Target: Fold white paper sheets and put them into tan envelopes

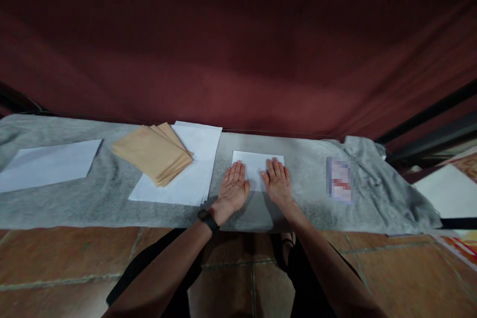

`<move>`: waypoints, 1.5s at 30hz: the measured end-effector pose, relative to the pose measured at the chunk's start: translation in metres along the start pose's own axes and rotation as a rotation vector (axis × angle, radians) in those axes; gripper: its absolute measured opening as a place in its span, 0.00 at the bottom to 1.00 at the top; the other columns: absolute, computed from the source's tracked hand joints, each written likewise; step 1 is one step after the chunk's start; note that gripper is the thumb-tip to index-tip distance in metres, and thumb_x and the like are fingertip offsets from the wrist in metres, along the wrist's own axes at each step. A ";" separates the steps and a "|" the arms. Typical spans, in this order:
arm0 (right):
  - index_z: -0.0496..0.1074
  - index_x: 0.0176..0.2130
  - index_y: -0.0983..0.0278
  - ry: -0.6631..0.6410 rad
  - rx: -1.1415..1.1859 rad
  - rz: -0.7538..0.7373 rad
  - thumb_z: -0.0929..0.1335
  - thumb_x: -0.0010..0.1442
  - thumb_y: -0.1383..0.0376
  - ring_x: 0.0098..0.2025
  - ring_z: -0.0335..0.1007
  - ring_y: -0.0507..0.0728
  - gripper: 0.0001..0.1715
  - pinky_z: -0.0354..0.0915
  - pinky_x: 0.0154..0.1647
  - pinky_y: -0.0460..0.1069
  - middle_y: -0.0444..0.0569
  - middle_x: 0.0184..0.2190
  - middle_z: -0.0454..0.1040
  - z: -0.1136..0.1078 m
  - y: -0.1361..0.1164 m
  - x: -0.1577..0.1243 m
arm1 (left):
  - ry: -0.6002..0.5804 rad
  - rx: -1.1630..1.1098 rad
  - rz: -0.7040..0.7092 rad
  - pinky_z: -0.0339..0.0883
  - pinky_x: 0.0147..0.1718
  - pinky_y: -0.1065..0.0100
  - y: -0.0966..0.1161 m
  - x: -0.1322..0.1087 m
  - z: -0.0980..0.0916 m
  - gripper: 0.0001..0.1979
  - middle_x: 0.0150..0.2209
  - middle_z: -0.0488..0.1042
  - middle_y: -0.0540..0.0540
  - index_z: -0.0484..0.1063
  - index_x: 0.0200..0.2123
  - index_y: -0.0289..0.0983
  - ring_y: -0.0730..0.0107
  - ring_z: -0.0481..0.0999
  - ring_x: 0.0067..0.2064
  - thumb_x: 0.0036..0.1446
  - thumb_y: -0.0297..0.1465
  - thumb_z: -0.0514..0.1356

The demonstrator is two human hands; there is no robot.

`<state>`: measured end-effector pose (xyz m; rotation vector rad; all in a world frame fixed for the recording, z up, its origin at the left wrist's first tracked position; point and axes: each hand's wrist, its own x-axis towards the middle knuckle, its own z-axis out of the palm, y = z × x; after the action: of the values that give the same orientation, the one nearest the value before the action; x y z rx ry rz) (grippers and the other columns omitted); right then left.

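Partly beneath the fingers (pixel 276 168): paper (pixel 256 168) (white).

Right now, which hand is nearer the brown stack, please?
The left hand, right of the brown stack, on the left of the small white paper; the right hand is farther, on the paper's right.

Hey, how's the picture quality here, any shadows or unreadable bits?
Head view: dim overall, the red backdrop darkening toward the top; soft shadows on the grey cloth between left hand and right hand; the flat item at right pixelated, its details unreadable.
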<state>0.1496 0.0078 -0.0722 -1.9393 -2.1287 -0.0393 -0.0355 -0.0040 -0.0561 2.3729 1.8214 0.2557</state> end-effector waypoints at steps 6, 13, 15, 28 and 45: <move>0.55 0.71 0.73 0.004 -0.030 0.090 0.54 0.75 0.57 0.72 0.53 0.68 0.34 0.47 0.72 0.65 0.64 0.72 0.55 -0.006 0.016 -0.002 | 0.008 0.067 -0.145 0.39 0.72 0.45 -0.004 0.010 -0.010 0.32 0.72 0.53 0.29 0.51 0.71 0.24 0.51 0.48 0.75 0.69 0.33 0.46; 0.57 0.70 0.73 0.041 0.225 0.038 0.50 0.75 0.59 0.74 0.48 0.62 0.34 0.49 0.73 0.63 0.62 0.71 0.57 -0.013 -0.012 0.025 | 0.118 -0.016 0.029 0.41 0.73 0.48 0.028 0.043 -0.001 0.32 0.74 0.48 0.34 0.49 0.73 0.28 0.55 0.44 0.76 0.67 0.29 0.46; 0.60 0.70 0.70 0.016 0.360 0.004 0.47 0.75 0.58 0.74 0.50 0.58 0.35 0.52 0.72 0.59 0.58 0.71 0.59 -0.010 -0.026 0.034 | 0.064 -0.057 0.130 0.40 0.73 0.49 0.036 0.052 0.010 0.33 0.74 0.49 0.34 0.49 0.73 0.28 0.55 0.44 0.75 0.66 0.28 0.48; 0.60 0.70 0.69 -0.042 0.190 -0.064 0.50 0.76 0.55 0.74 0.50 0.60 0.34 0.46 0.74 0.60 0.57 0.71 0.58 0.005 -0.021 0.030 | 0.023 0.009 -0.016 0.43 0.72 0.52 0.014 0.060 0.008 0.30 0.74 0.50 0.34 0.52 0.72 0.27 0.56 0.46 0.75 0.69 0.29 0.43; 0.56 0.70 0.76 0.101 -0.039 0.021 0.54 0.75 0.53 0.71 0.55 0.68 0.37 0.51 0.70 0.63 0.66 0.70 0.58 0.007 0.024 0.010 | 0.091 0.085 -0.147 0.45 0.72 0.53 -0.011 0.041 0.005 0.31 0.73 0.52 0.34 0.51 0.72 0.26 0.56 0.48 0.75 0.71 0.36 0.44</move>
<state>0.1712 0.0214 -0.0810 -1.9379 -2.0567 -0.1723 -0.0343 0.0379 -0.0610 2.3023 2.0762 0.2793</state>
